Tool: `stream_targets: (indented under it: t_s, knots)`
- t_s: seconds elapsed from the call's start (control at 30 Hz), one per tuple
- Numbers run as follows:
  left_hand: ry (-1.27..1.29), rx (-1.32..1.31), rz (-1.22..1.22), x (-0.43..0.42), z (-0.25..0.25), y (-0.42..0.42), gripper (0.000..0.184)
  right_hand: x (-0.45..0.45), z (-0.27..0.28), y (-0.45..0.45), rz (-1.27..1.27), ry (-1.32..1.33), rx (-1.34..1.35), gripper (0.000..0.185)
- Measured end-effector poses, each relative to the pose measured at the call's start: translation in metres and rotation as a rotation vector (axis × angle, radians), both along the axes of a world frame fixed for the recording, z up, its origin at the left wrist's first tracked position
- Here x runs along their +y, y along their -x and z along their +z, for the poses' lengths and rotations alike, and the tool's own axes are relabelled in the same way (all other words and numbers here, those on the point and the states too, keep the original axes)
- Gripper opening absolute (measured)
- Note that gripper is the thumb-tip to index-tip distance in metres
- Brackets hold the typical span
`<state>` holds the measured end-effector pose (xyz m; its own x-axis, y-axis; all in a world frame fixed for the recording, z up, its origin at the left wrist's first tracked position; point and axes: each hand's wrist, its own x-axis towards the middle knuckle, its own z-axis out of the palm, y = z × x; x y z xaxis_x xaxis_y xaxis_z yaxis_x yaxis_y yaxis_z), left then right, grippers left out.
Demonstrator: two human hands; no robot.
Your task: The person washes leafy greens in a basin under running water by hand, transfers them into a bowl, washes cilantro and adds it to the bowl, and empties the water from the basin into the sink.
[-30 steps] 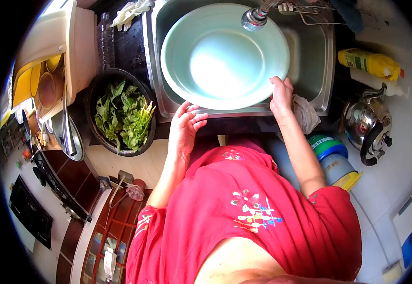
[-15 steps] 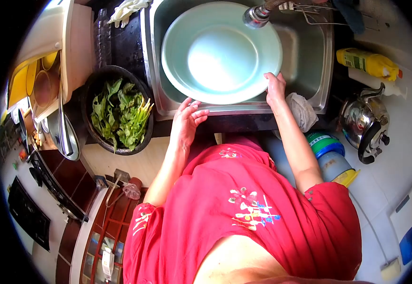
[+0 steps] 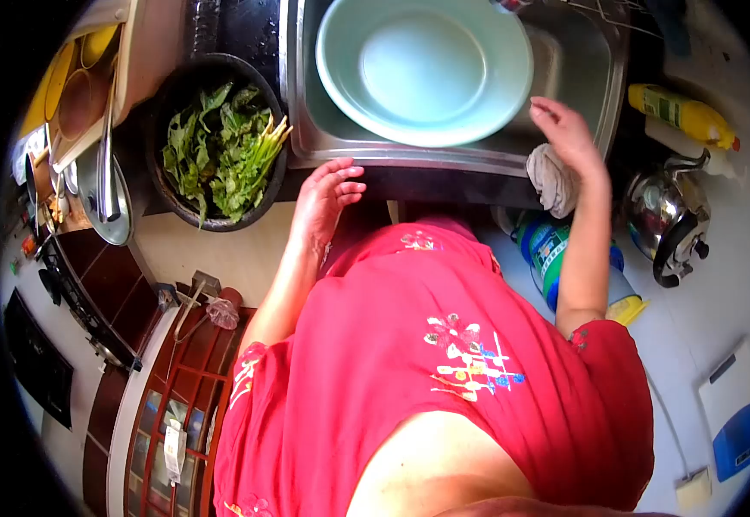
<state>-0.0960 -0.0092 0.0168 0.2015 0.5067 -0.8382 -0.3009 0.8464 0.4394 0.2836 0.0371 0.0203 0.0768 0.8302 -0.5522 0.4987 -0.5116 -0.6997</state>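
Note:
A pale green basin [image 3: 422, 77] rests in the steel sink [image 3: 556, 86], with no food visible in it. My left hand [image 3: 327, 191] is over the counter's front edge, below and left of the basin; its fingers are slightly curled and apart, holding nothing. My right hand [image 3: 564, 133] hovers by the sink's right front corner, off the basin's rim, fingers loosely extended and empty. Just under it a grey cloth [image 3: 552, 181] hangs over the sink edge. Left of the sink, leafy greens [image 3: 220, 151] lie in a dark round bowl [image 3: 161, 185].
To the right are a yellow bottle [image 3: 683, 116] and a steel kettle [image 3: 668, 215]. The faucet's end [image 3: 510, 4] shows at the top edge. A rack with utensils [image 3: 108, 185] is at the left. A green and blue container [image 3: 547, 250] stands below the counter.
My right hand has let go of the basin's rim and moved right, over the cloth. The view has tilted, so basin, sink and bowl sit higher in the frame.

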Motion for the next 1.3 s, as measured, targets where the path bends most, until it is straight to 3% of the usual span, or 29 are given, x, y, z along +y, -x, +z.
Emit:
stream_targets:
  t_s: [0.03, 0.13, 0.23, 0.3, 0.47, 0.67, 0.77, 0.87, 0.93, 0.97, 1.0, 1.1, 1.2, 1.23, 1.27, 1.3]
  knots:
    - [-0.018, -0.01, 0.006, -0.001, 0.003, 0.004, 0.029, 0.007, 0.025, -0.003, 0.081, 0.015, 0.03, 0.034]
    - [-0.054, 0.017, -0.017, 0.0, 0.014, 0.011, 0.029, 0.023, 0.068, -0.004, -0.022, -0.088, 0.275, 0.024]
    - [-0.08, -0.02, -0.01, -0.003, 0.012, 0.019, 0.029, 0.037, 0.01, 0.014, 0.467, -0.124, -0.183, 0.023]
    - [-0.08, -0.02, -0.02, -0.003, 0.015, 0.02, 0.028, 0.031, -0.052, 0.03, 0.736, -0.026, -0.334, 0.029]
    - [-0.082, -0.005, 0.01, -0.006, 0.019, 0.027, 0.028, 0.031, -0.088, 0.081, 0.846, 0.208, -0.536, 0.04]
    - [-0.078, -0.02, 0.006, 0.002, 0.016, 0.024, 0.028, 0.043, -0.084, 0.092, 0.97, 0.357, -0.532, 0.036]
    - [-0.089, -0.034, -0.002, 0.01, 0.014, 0.02, 0.028, 0.056, -0.077, 0.076, 0.894, 0.41, -0.404, 0.027]
    - [-0.105, -0.042, -0.001, 0.018, 0.017, 0.017, 0.027, 0.065, -0.063, 0.029, 0.629, 0.144, -0.129, 0.027]
    - [-0.109, -0.056, -0.004, 0.021, 0.019, 0.014, 0.027, 0.065, -0.043, -0.005, 0.466, 0.017, -0.102, 0.023]
    - [-0.113, -0.064, -0.007, 0.023, 0.019, 0.012, 0.026, 0.064, -0.04, -0.028, 0.439, -0.084, -0.187, 0.028]
    - [-0.114, -0.069, -0.012, 0.024, 0.019, 0.01, 0.026, 0.058, -0.038, -0.04, 0.247, -0.139, -0.326, 0.035]
    - [-0.115, -0.078, -0.028, 0.028, 0.02, 0.002, 0.026, 0.06, -0.007, -0.056, -0.176, 0.187, -0.334, 0.039]
    - [-0.096, -0.075, -0.047, 0.03, 0.023, -0.009, 0.026, 0.033, -0.095, -0.097, -0.274, 0.122, -0.33, 0.059]
    - [-0.103, -0.074, -0.056, 0.03, 0.025, -0.011, 0.026, 0.023, -0.098, -0.093, -0.252, 0.065, -0.381, 0.065]
    - [-0.113, -0.074, -0.064, 0.031, 0.026, -0.013, 0.026, 0.015, -0.098, -0.09, -0.428, 0.221, -0.187, 0.076]
    - [-0.123, -0.073, -0.069, 0.032, 0.027, -0.014, 0.026, 0.009, -0.09, -0.087, -0.427, 0.21, -0.157, 0.076]
